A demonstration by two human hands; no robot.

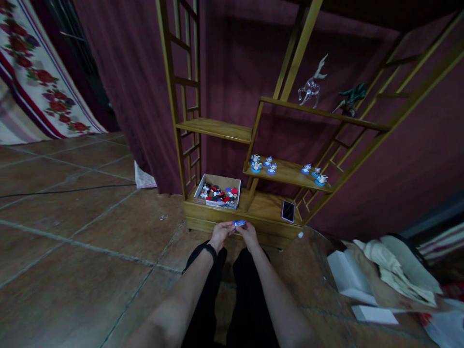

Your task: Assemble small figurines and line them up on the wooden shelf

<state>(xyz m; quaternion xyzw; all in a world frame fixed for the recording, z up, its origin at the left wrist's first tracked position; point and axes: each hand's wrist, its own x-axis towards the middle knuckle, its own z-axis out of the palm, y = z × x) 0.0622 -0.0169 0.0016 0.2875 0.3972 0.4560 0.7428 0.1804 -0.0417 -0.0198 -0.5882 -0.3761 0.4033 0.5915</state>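
Note:
Between my two hands, in front of the low base of a wooden shelf unit [213, 128], is a small blue-purple figurine [239, 223]. My left hand [222, 234] pinches it from the left side. From the right, the fingers of my right hand [249, 233] close on it too. Just beyond my hands, an open cardboard box [222, 205] on the base holds several small figurines [217, 194] in red, black, white and blue. Several blue-and-white figurines [271, 168] stand in two groups on the middle shelf [290, 173]. Fine details of the held figurine are too small to tell.
A phone or tablet [288, 211] lies on the base at right. Higher up stand a clear glass horse figure [311, 91] and a dark green ornament [353, 99]. White boxes [350, 275] and cloth [395, 270] lie on the floor at right. A dark curtain [123, 87] hangs left.

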